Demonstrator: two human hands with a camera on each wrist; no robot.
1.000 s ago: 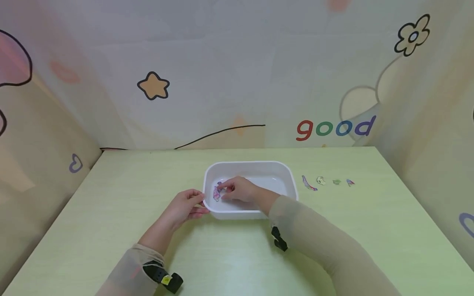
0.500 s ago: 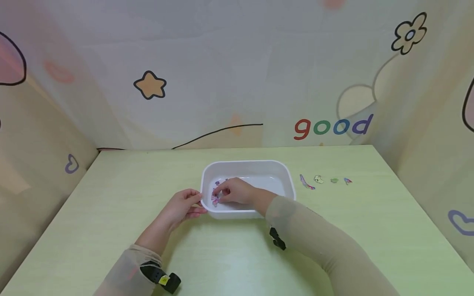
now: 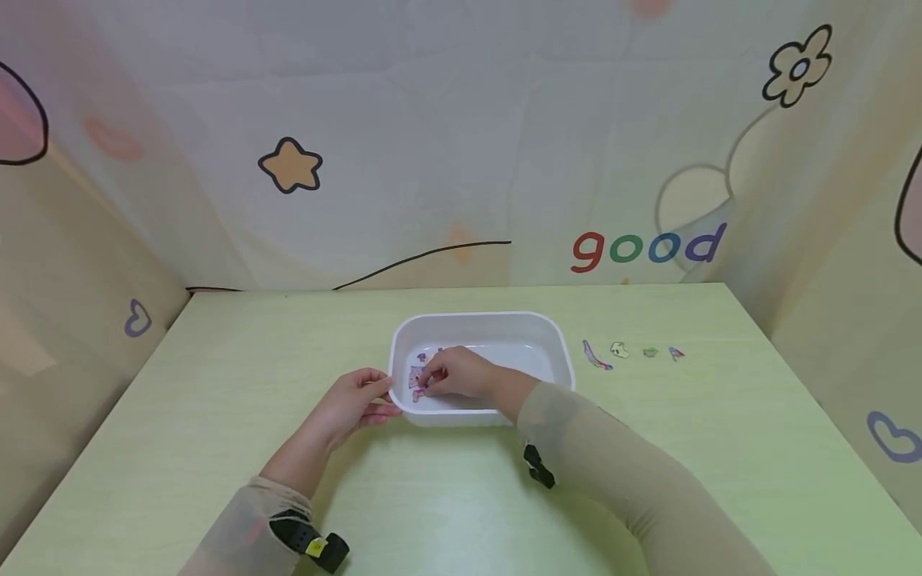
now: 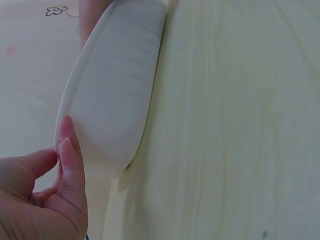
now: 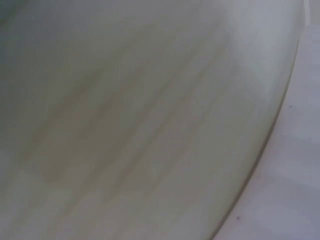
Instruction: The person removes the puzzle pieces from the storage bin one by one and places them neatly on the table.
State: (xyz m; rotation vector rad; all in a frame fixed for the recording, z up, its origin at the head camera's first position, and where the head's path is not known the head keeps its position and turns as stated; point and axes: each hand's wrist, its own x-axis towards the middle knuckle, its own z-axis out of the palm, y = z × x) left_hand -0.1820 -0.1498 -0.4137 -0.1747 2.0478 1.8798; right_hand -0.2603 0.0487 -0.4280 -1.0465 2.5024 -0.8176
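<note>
1. While small colourful pieces (image 3: 415,377) lie inside the left end of the white tray (image 3: 529,364), right hand (image 3: 464,373) reaches in, bent fingertips at them; can't tell if it pinches one.
2. Left hand (image 3: 358,400) pinches tray's left rim, thumb opposite fingers.
3. Tray sits on pale table (image 3: 432,496).
4. Right of tray, in a row: curved purple-pink strip (image 3: 597,357), pale piece (image 3: 619,350), green piece (image 3: 651,352), small pointed piece (image 3: 675,353).
5. Black device (image 3: 331,552) strapped on left sleeve (image 3: 245,520).
6. Behind: printed backdrop (image 3: 418,120), star, flower, "good" lettering.
</note>
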